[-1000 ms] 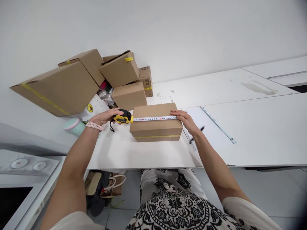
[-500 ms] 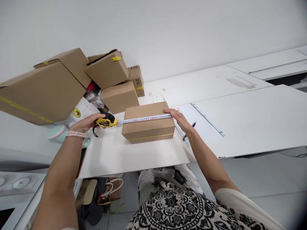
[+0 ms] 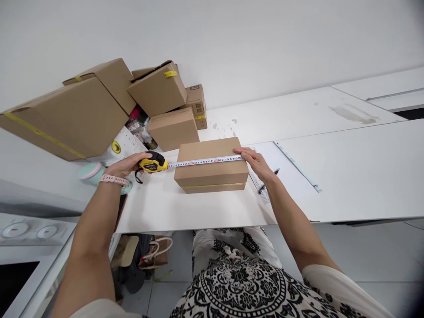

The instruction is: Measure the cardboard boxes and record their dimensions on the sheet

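Note:
A closed brown cardboard box (image 3: 212,173) with yellow tape lies on the white table (image 3: 185,207) in front of me. My left hand (image 3: 127,164) grips a yellow and black tape measure (image 3: 153,164) just left of the box. Its white blade (image 3: 205,161) runs across the box top to the right edge. There my right hand (image 3: 256,162) pinches the blade's end against the box corner. A pink band sits on my left wrist.
Several cardboard boxes (image 3: 99,106) are piled at the back left against the wall. A sheet of paper (image 3: 285,170), a pen (image 3: 269,179) and a ruler lie right of the box. A mint-coloured cup (image 3: 94,172) stands far left. Bags sit under the table.
My left hand has drawn the tape measure case further left, away from the box, so more blade shows. My right hand stays at the box's right edge. The view has shifted slightly.

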Available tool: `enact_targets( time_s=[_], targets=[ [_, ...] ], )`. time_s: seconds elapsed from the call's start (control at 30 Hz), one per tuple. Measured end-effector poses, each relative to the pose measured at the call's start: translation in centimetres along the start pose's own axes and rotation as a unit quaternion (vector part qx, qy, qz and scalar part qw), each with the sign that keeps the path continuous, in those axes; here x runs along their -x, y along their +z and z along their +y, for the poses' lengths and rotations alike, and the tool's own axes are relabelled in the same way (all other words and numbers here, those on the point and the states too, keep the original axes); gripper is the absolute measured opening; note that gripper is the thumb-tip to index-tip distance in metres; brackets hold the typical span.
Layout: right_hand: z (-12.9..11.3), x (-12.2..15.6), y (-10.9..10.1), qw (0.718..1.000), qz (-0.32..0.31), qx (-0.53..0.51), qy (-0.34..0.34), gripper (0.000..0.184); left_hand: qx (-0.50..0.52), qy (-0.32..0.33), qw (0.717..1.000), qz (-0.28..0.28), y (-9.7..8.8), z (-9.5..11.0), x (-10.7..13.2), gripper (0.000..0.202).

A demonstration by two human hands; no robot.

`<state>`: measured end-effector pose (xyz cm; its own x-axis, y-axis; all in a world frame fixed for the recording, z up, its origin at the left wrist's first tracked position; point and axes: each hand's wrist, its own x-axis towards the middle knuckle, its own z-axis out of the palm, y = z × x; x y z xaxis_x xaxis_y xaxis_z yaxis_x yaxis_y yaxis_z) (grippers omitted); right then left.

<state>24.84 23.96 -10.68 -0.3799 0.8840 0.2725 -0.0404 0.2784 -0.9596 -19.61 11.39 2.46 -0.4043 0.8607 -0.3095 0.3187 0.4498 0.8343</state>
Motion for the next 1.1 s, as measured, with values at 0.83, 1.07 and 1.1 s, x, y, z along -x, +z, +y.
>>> enact_targets(
  time_s=[0.83, 1.07, 1.1],
  targets=[
    [-4.8, -10.0, 1.1, 0.997, -0.079, 0.023, -0.011, 0.019, 0.326, -0.125, 0.852, -0.390, 20.2, -7.1, 20.6, 0.072],
    [-0.7, -12.9, 2.5, 0.995, -0.019, -0.007, 0.097, 0.015, 0.345, -0.088, 0.869, -0.343, 24.4, -3.0, 20.3, 0.059],
    [-0.4, -12.9, 2.7, 0.995, -0.014, 0.001, 0.096, 0.015, 0.347, -0.084, 0.873, -0.332, 24.6, -2.8, 20.4, 0.058]
  ],
)
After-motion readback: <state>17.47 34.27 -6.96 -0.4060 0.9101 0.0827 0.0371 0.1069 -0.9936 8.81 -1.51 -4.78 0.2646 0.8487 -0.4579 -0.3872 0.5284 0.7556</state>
